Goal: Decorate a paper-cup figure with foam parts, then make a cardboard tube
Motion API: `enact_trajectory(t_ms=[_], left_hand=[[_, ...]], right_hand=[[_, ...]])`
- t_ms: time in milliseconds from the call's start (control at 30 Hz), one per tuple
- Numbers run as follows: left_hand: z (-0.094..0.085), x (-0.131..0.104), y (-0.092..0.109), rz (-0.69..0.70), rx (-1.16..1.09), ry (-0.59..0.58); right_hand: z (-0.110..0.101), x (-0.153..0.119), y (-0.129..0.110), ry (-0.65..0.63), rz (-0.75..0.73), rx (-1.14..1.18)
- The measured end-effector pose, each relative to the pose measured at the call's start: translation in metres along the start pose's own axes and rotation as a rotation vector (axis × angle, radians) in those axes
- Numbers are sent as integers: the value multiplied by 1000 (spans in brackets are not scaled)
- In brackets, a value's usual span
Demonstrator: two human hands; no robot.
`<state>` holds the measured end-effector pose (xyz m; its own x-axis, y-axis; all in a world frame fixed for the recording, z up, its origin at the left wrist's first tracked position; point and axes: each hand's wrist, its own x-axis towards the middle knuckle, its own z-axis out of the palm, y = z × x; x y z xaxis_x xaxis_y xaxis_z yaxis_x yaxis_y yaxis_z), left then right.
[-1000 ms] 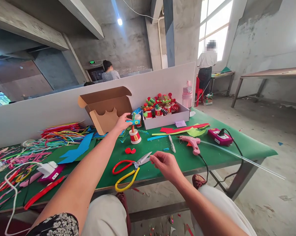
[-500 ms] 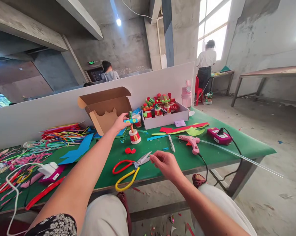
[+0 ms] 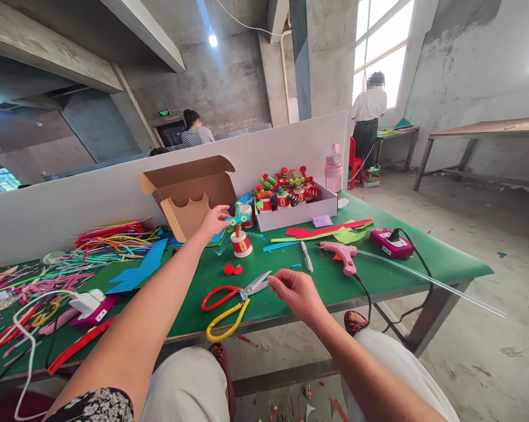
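Observation:
On the green table stands a paper-cup figure [image 3: 241, 245], a red and white upside-down cup with a spring neck, a blue crosspiece with round yellow eyes and curly teal arms. My left hand [image 3: 215, 223] reaches out to it, fingertips pinched on the left end of the crosspiece. My right hand [image 3: 298, 294] hovers at the front edge with thumb and fingers drawn together; anything between them is too small to make out. Its fingertips are by the blade tips of open scissors [image 3: 242, 296] with one red and one yellow handle. Two red discs [image 3: 233, 269] lie between figure and scissors.
A white box [image 3: 296, 214] of similar figures stands behind, beside an open cardboard box [image 3: 189, 193]. To the right lie a white pen [image 3: 307, 257], a pink glue gun [image 3: 343, 255] with a long glue stick, and a purple power socket [image 3: 392, 243]. Pipe cleaners [image 3: 119, 243] heap up left.
My left hand has shifted slightly right, and the figure's blue crosspiece and top spring have moved right and tilted with it. My right hand has stayed where it was.

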<state>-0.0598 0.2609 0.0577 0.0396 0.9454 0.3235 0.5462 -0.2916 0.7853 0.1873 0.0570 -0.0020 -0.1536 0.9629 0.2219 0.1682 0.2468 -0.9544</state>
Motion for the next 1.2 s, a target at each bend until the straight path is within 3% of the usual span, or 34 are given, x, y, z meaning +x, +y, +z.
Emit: enact_trajectory(t_ms=[467, 1200], left_hand=[[-6, -2, 8, 22, 21, 28], [1, -2, 2, 72, 32, 30]], right_hand=[[0, 0, 0, 8, -3, -18], [-2, -1, 0, 12, -15, -34]])
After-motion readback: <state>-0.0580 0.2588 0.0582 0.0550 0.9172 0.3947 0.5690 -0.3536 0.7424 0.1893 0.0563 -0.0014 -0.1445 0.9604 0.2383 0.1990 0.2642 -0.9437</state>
